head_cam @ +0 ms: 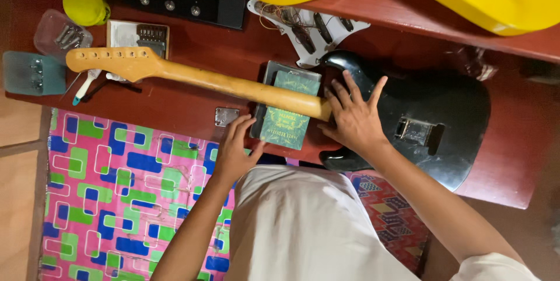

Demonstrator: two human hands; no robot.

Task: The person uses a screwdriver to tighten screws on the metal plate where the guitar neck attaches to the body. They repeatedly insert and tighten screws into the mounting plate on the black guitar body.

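Pressing flat with splayed fingers, right hand steadies black guitar body at neck joint; left hand, fingers loosely released, touches green book propping neck, nine o'clock.

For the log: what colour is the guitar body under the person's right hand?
Glossy black guitar body, seen best in the head view; the right hand lies flat on it.

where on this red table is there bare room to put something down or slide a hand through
Bare red tabletop lies below the pale wooden guitar neck, left of the small square metal plate; another patch sits right of the black guitar body. It is crowded around the green book, where the left hand and right hand rest, and the upper left, with small parts.
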